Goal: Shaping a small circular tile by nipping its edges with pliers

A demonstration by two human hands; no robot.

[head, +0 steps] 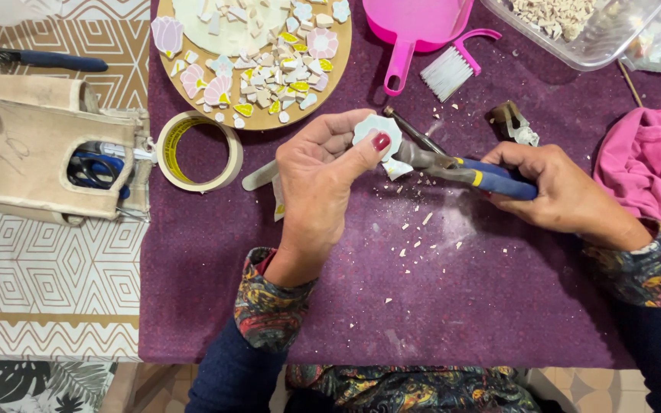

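— Two hands meet over the purple cloth; what does each grip hold?
— The left hand [321,172] pinches a pale tile piece [378,131] between thumb and fingers, held above the surface. The right hand [560,187] is closed around the blue-and-yellow handles of nippers [460,167], whose jaws touch the piece's lower edge.
— What room lies around them?
— White chips [415,237] scatter just below; beyond them the cloth [422,313] lies bare to its near edge.
— And farther out?
— A tape roll [199,151] sits left, a round board [258,118] of tile bits above it, a pink dustpan [415,30] and brush [453,67] at top, a pink garment [652,168] right.
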